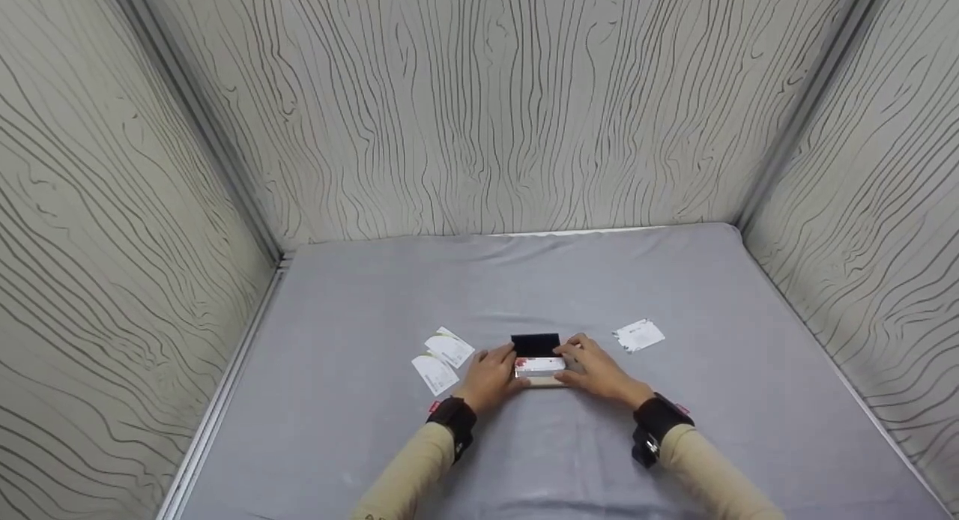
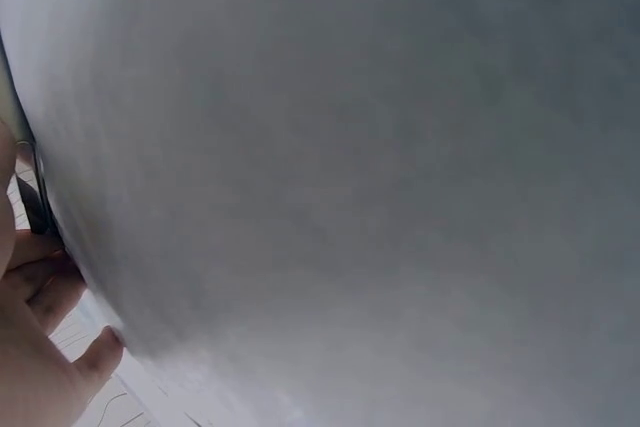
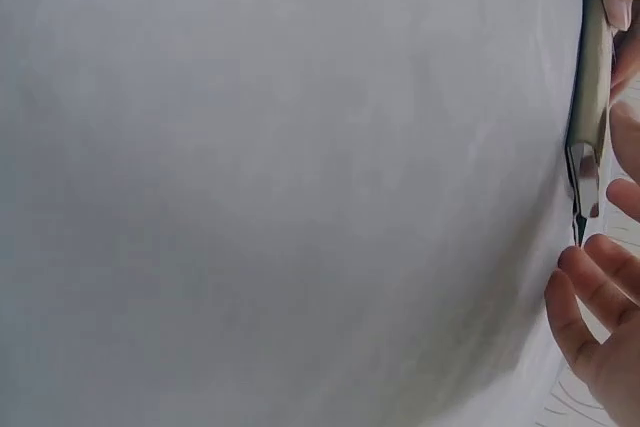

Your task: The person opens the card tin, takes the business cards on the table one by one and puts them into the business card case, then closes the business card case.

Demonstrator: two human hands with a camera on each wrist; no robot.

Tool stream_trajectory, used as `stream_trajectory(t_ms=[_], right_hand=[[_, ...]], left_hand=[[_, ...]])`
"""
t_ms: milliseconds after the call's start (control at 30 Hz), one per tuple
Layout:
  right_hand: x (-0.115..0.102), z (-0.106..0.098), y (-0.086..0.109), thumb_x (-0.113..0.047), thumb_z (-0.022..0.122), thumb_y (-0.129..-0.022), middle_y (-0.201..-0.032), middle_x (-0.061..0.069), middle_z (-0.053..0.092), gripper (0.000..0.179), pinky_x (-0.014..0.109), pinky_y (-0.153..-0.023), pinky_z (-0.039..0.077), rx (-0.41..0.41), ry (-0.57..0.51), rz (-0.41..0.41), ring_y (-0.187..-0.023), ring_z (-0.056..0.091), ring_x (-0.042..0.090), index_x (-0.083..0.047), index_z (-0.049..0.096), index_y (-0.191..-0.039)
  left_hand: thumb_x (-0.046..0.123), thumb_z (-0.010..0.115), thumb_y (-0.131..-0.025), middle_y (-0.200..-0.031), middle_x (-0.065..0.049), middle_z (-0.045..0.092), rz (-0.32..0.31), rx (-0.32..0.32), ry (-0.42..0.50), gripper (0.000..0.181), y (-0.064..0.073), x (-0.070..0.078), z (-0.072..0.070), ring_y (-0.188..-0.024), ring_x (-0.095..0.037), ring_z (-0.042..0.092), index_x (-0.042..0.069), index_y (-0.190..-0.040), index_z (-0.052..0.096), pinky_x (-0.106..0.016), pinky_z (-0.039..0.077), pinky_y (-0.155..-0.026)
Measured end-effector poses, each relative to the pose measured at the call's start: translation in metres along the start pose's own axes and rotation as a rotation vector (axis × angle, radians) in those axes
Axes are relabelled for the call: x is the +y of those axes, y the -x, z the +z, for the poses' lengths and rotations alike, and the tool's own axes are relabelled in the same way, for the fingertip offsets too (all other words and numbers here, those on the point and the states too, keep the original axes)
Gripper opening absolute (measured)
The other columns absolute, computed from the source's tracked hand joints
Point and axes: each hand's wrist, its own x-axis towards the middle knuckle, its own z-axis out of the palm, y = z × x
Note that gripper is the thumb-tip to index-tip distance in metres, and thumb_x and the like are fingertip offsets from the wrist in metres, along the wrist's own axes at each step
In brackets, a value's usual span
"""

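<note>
Left fingers [image 1: 501, 353], right fingers [image 1: 574, 348] — both touch an open case [image 1: 536, 345].

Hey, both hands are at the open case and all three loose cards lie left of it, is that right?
Not quite: the head view shows two cards left of the open case; the third card lies to its right.

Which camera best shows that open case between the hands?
The head view shows the open case from above, with dark panel and red-and-white strip. Right wrist shows it edge-on; left wrist shows only slivers at the edge.
</note>
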Motion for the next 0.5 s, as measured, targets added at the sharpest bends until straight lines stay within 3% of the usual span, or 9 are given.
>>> stream_trajectory(t_ms=[133,500], right_hand=[[0.003,-0.005,0.001,-0.018,0.072,-0.09,-0.111,0.017,0.054,0.037,0.054,-0.088,0.045,0.017,0.024,-0.006,-0.102,0.055,0.035,0.004,0.064,-0.119],[0.017,-0.021,0.011,-0.007,0.071,-0.088,-0.102,0.015,0.058,0.026,0.052,-0.086,0.046,0.044,0.105,0.062,-0.097,0.056,0.034,0.003,0.066,-0.111]], left_hand=[[0.043,0.063,-0.095,-0.132,-0.018,0.058,0.03,0.05,-0.009,0.056,0.0,-0.001,0.001,-0.124,-0.026,0.054,-0.005,-0.124,0.061,-0.046,0.043,-0.097],[0.048,0.059,-0.096,-0.138,-0.014,0.056,-0.019,-0.039,0.004,0.06,-0.001,-0.001,0.003,-0.13,-0.023,0.05,-0.002,-0.13,0.06,-0.045,0.04,-0.102]])
